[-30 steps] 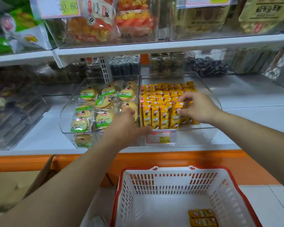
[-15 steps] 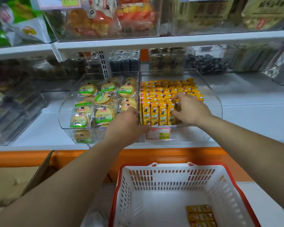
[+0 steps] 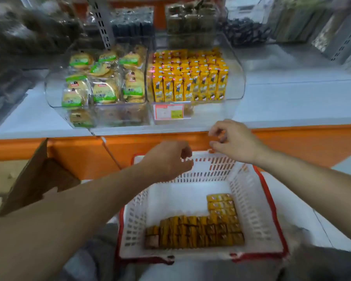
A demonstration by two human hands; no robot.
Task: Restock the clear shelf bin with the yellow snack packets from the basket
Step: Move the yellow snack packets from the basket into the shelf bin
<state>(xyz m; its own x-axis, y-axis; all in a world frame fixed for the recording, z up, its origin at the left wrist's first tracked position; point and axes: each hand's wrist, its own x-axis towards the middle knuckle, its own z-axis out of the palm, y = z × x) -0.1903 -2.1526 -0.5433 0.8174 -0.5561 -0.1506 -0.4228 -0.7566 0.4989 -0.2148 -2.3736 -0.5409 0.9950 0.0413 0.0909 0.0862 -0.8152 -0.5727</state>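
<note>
1. Head view: clear bin (image 3: 236, 63) of glossy hard plastic on a flat white shelf (image 3: 292, 100), side walls rounded at the front corners.
2. Packed inside in tight upright rows: yellow packets (image 3: 190, 86), small and oblong, shiny wrap, red along the top edge, a dark cartoon figure on each face; front row right behind the bin's low front lip.
3. Fixed to the bin's front: red-and-white price tag (image 3: 168, 111) with a yellow patch, print too blurred to read.
4. Touching on the left: second bin (image 3: 55, 94), same clear plastic, heaped with round cakes (image 3: 104, 92) in crinkled see-through wrappers with green labels.
5. Below the shelf edge, in front of an orange strip (image 3: 312, 142): basket (image 3: 251, 199), white plastic, slotted walls, red rim, smooth floor.
6. Flat on the basket floor, along the near and right sides: more packets (image 3: 201, 232) in an L-shaped block, duller and browner in the shade.
7. Left hand (image 3: 166, 161): over the basket's far rim, fingers loosely curled, holding nothing.
8. Right hand (image 3: 233, 140): just above that rim, below the bin's front, fingers half bent, thumb near forefinger, nothing grasped.
9. Far left: matte brown cardboard box (image 3: 28, 179).
</note>
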